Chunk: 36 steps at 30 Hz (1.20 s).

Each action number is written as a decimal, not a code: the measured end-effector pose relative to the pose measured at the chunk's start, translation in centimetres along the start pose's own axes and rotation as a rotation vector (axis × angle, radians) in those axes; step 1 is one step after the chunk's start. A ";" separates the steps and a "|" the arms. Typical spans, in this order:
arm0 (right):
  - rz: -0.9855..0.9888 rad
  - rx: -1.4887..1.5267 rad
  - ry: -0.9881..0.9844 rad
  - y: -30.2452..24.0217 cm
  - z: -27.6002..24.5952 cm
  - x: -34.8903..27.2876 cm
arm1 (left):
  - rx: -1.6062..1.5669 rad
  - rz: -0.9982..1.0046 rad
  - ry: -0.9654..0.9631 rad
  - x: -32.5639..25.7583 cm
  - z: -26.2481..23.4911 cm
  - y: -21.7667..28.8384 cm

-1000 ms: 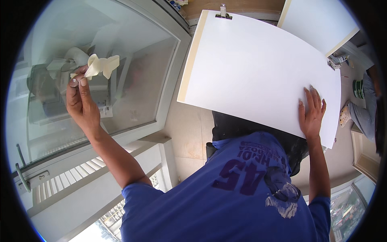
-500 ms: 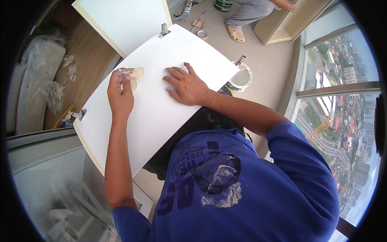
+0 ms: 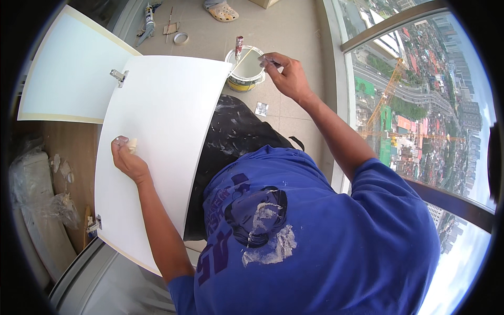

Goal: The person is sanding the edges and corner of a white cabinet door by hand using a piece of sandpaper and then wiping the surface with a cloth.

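A white cabinet door panel [image 3: 157, 105] lies across my lap, with cream tape along its lower left edge and metal hinges on its left side. Over its left part, my left hand [image 3: 128, 160] is closed on a crumpled cream strip [image 3: 133, 145] that looks like masking tape. My right hand [image 3: 287, 79] is raised off the panel, beside the rim of a paint bucket [image 3: 244, 84]. Its fingers are pinched together, and whatever may be between them is too small to make out. A red-handled brush [image 3: 239, 48] and a thin stick stand at the bucket's rim.
Another taped white panel [image 3: 76, 68] adjoins at the far left. A caulking gun [image 3: 148, 23] and a tape roll [image 3: 180, 38] lie on the floor beyond. A person's clog [image 3: 223, 12] shows at the top. Plastic-wrapped material [image 3: 39, 184] sits left; windows [image 3: 409, 105] line the right.
My right hand has lifted from the panel and moved right to the bucket. My left hand keeps the cream strip, now lower in the view. The view has turned right.
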State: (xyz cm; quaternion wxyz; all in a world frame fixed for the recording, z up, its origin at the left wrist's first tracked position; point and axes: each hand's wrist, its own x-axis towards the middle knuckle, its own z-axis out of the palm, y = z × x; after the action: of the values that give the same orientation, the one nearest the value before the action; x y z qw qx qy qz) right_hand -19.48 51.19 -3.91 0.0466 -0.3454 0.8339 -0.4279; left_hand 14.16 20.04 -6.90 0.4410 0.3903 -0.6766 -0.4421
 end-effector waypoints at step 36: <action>0.270 -0.644 -0.719 27.2 20.4 -14.8 | 0.069 0.086 0.165 -0.1 0.1 1.4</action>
State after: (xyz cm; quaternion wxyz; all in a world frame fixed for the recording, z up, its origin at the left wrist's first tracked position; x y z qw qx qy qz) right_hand -15.30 57.16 -40.25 0.2770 -0.3566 0.8922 0.0072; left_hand 13.92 20.52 -5.65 0.5002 0.4109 -0.6689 -0.3654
